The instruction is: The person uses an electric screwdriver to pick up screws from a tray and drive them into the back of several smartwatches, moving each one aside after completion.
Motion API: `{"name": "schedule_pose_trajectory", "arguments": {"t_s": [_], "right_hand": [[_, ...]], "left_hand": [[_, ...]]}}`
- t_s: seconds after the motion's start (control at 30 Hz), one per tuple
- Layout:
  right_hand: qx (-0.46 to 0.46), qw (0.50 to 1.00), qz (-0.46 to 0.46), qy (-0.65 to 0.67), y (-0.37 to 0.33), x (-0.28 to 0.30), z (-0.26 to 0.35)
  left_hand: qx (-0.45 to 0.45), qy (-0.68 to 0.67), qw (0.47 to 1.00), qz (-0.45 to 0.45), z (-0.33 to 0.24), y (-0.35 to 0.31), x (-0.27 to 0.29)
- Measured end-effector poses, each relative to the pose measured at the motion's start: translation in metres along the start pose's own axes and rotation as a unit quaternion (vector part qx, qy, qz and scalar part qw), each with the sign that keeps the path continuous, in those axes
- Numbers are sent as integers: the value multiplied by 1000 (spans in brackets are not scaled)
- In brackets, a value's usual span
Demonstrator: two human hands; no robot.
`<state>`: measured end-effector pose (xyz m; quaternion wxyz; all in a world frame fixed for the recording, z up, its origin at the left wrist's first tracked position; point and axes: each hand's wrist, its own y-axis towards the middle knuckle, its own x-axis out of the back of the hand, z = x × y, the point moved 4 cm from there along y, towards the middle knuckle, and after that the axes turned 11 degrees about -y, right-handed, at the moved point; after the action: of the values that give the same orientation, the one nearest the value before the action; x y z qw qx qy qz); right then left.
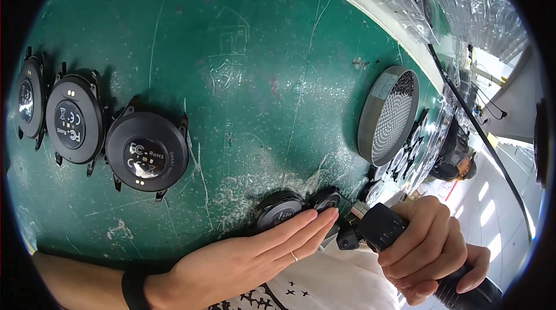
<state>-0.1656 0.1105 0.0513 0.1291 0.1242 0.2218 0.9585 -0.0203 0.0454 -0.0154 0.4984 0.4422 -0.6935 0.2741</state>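
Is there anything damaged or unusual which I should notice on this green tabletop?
Yes: the green tabletop looks damaged. Long pale scratches cross it, and a whitish scuffed patch lies just beyond the left hand, where the surface seems worn.

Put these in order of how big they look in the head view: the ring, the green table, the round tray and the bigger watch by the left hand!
1. Green table
2. Round tray
3. Bigger watch by the left hand, partly hidden
4. Ring

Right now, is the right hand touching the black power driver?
Touching: the head view plainly shows the right hand wrapped around the black power driver, its grip closed.
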Motion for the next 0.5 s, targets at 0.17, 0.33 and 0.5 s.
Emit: {"name": "schedule_pose_trajectory", "arguments": {"t_s": [0.17,0.33,0.5], "right_hand": [[124,988,-82,50,-1,3,-7],[115,988,-99,29,-1,2,-2],[99,991,-93,-6,-3,7,2]], "left_hand": [[-3,6,1000,10,1,0,-1],[-8,27,1000,6,-2,-1,0],[-11,3,1000,-18,-2,0,5]]}}
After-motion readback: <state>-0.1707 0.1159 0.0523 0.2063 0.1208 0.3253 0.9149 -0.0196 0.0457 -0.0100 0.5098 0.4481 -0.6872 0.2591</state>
